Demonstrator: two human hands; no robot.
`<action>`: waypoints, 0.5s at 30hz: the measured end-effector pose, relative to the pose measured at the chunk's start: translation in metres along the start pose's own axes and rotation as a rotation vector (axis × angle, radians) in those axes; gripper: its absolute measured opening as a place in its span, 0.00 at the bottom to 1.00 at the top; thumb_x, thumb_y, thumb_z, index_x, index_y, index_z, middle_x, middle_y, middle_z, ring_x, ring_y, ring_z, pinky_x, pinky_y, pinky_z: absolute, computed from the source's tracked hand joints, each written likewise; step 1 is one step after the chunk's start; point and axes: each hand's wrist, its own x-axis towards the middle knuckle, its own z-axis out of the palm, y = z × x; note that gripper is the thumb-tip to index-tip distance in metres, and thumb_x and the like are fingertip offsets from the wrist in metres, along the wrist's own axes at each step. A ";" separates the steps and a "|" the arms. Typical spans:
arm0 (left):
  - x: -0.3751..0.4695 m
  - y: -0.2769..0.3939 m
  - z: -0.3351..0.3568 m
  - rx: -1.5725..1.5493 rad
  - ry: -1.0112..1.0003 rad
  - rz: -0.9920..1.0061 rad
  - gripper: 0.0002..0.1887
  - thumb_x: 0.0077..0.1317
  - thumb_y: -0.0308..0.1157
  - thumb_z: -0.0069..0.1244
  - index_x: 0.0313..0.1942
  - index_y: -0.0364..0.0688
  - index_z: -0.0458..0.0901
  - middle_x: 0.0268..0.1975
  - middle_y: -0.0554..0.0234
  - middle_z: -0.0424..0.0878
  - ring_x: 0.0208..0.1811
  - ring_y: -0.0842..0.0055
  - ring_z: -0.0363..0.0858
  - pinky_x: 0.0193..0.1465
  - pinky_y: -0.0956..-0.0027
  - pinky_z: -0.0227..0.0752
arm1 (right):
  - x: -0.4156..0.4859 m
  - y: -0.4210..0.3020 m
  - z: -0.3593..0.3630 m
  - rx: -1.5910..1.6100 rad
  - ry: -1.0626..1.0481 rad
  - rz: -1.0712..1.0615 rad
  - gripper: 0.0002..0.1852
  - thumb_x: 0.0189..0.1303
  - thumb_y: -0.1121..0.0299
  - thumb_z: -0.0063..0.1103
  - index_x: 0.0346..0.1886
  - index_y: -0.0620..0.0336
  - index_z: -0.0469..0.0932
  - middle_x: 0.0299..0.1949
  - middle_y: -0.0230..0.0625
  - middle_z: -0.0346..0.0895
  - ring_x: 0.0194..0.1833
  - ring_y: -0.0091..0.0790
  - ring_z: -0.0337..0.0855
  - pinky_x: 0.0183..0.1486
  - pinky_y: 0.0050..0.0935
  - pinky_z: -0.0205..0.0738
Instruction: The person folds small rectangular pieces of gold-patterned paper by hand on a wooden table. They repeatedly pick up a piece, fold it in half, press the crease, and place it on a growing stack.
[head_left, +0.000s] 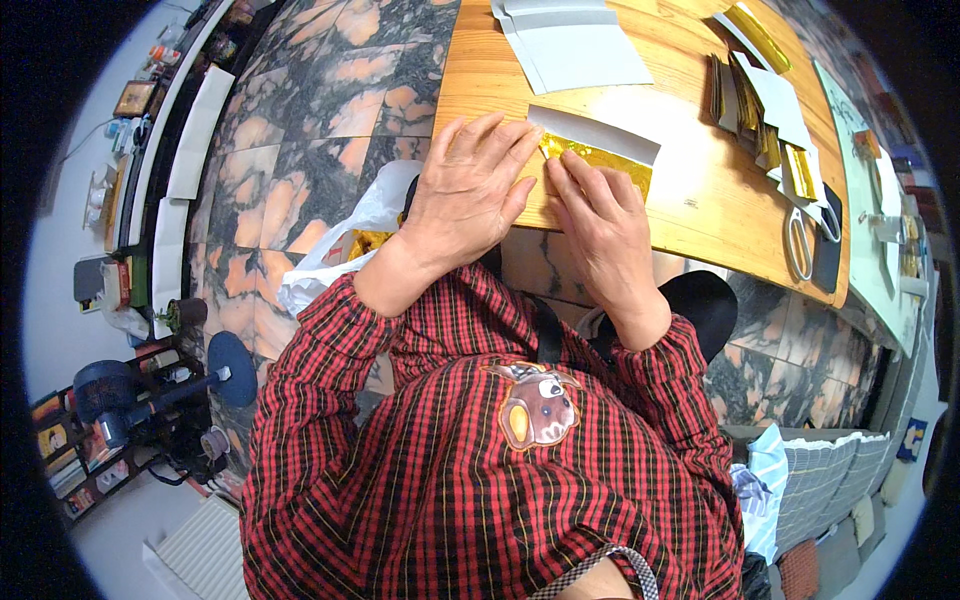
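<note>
A sheet of gold foil paper (619, 166) with a pale backing lies near the front edge of the wooden table (712, 232), its foil showing as a folded strip. My left hand (469, 184) rests palm down at the strip's left end, fingertips touching its corner, thumb spread. From the right, my right hand (604, 214) presses its bent fingers on the foil and covers part of its lower edge. What lies under those fingers is hidden. Beyond the hands sits a stack of pale paper sheets (577, 56).
Several folded gold-and-white papers (757, 112) are piled at the right. Scissors (799, 244) lie beside a dark flat object (829, 259) near the table's right corner. A white plastic bag (315, 262) with gold scraps stands at left below the tabletop. A dark blue fan (112, 397) is farther left.
</note>
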 end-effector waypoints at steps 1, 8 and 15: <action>-0.001 0.001 -0.001 0.012 -0.009 -0.006 0.29 0.74 0.43 0.56 0.71 0.39 0.80 0.70 0.62 0.79 0.76 0.62 0.71 0.81 0.48 0.58 | -0.002 0.000 -0.001 0.007 0.009 -0.001 0.24 0.68 0.68 0.67 0.65 0.66 0.82 0.66 0.39 0.80 0.59 0.45 0.81 0.62 0.43 0.77; -0.016 0.018 -0.002 -0.143 0.011 0.026 0.30 0.73 0.46 0.60 0.73 0.50 0.81 0.72 0.69 0.80 0.78 0.65 0.70 0.81 0.48 0.58 | -0.008 -0.002 -0.002 0.067 0.013 0.025 0.24 0.64 0.76 0.71 0.65 0.66 0.84 0.68 0.42 0.82 0.63 0.49 0.82 0.66 0.44 0.79; -0.018 0.015 -0.002 -0.104 -0.001 -0.060 0.25 0.75 0.45 0.58 0.71 0.56 0.83 0.70 0.75 0.82 0.74 0.67 0.74 0.80 0.46 0.59 | -0.007 -0.006 -0.002 0.053 0.012 0.051 0.24 0.66 0.76 0.70 0.65 0.66 0.84 0.68 0.41 0.82 0.62 0.48 0.82 0.67 0.43 0.78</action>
